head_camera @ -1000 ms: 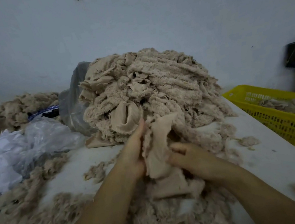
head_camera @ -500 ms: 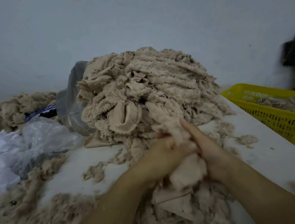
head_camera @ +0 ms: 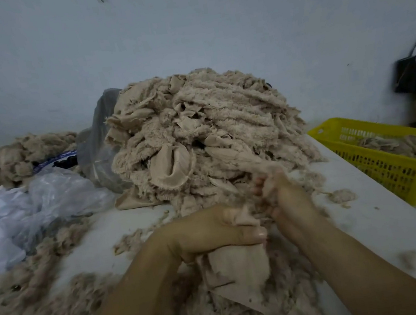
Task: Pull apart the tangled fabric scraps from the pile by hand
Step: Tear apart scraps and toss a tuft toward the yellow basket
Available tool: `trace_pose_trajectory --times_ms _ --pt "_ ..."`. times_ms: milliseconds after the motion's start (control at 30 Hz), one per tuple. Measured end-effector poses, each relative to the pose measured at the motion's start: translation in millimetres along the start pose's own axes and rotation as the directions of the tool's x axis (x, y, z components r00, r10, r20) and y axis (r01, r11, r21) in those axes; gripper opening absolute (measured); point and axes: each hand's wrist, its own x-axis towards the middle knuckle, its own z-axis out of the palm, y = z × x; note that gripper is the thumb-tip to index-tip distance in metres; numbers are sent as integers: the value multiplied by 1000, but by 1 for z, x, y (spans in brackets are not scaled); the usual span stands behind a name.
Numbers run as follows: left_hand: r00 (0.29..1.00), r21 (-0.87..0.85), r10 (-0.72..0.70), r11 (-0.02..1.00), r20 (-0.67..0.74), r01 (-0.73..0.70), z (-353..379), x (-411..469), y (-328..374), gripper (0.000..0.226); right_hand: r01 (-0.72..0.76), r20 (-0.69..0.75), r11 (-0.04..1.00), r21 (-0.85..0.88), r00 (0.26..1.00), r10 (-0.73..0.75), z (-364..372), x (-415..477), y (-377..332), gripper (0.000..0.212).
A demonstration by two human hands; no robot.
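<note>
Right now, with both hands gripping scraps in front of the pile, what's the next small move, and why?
Probably pull the hands apart. The left hand grips the smooth scrap low, the right hand grips a strip that runs up into the pile, and the two pieces look joined between them.

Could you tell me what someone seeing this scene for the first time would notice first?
A tall heap of beige fabric scraps dominates the middle of the white table. Just in front of it, the left hand and right hand both grip beige cloth. A yellow basket stands out at the right.
</note>
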Motion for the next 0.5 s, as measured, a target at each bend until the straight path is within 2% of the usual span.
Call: trace_pose_trajectory --times_ms 33,67,133,167,200,267,300,333,400,500 --pt "999 -36 49 998 -18 -49 -2 -4 1 24 -21 -44 999 30 999 22 -7 3 -5 46" --pt "989 -115 101 987 -104 -113 -5 -5 0 23 -39 -61 999 39 997 41 -13 5 -9 48" --pt "915 -370 61 902 -398 -221 -11 -3 -3 23 -53 37 998 -21 998 53 -16 1 -11 62" --pt "861 -480 -27 838 -509 -258 -14 2 -5 27 -30 100 992 -121 994 42 -13 -4 -8 74" --pt "820 -563 -115 779 -560 -276 -16 6 -8 36 13 148 963 -270 989 28 -8 -9 -3 87" --pt "812 -681 -190 665 -551 -306 -17 11 -12 44 130 256 840 -527 967 11 4 -25 4 100" --pt "825 -717 -183 615 -534 -328 -17 13 -13 45 182 320 805 -565 947 11 8 -31 4 98" --pt "835 -743 -170 570 -523 -349 -19 13 -15 46 211 395 804 -556 918 32 13 -36 4 83" --pt "828 -772 -159 488 -538 -408 -23 15 -16 45 293 566 759 -581 816 117 17 -41 5 63" --pt "786 -801 -183 247 -591 -545 -33 16 -16 40 477 710 616 -627 674 202 20 -46 7 28"
